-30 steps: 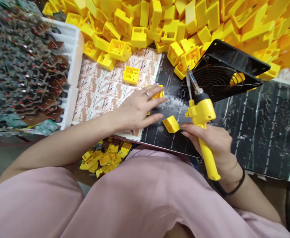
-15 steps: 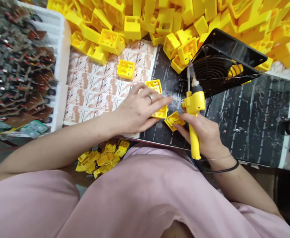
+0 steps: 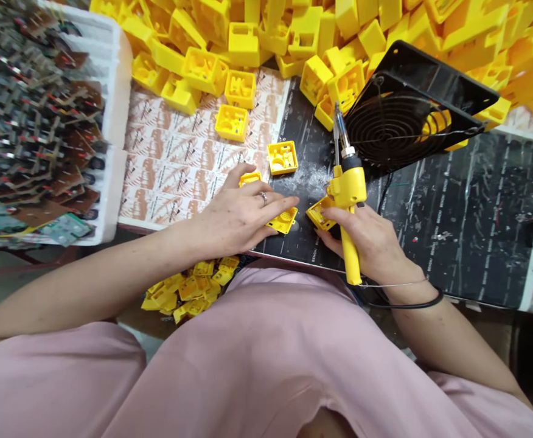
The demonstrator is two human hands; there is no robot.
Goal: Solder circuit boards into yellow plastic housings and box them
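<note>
My left hand (image 3: 241,213), with a ring on one finger, is bent over the bench edge. Its thumb and index finger are around a small yellow plastic case part (image 3: 282,221), and another yellow case (image 3: 250,178) shows beside its outer fingers. My right hand (image 3: 367,234) grips a yellow soldering gun (image 3: 349,188), tip pointing away from me. The thumb and fingers of that hand also pinch a yellow plastic cover (image 3: 317,213). An open yellow case (image 3: 282,157) with parts inside lies just beyond my hands.
A black fan (image 3: 385,131) stands tilted at the right. Yellow housings (image 3: 305,30) are heaped along the back, with two cases (image 3: 231,123) in front. A white foam tray (image 3: 118,115) of circuit boards is at left. More yellow parts (image 3: 188,289) lie below the bench edge.
My left hand has drawn left and slightly nearer me, with the case part. The right hand, gun and cover have shifted slightly left. Another yellow case now stands in front of the heap.
</note>
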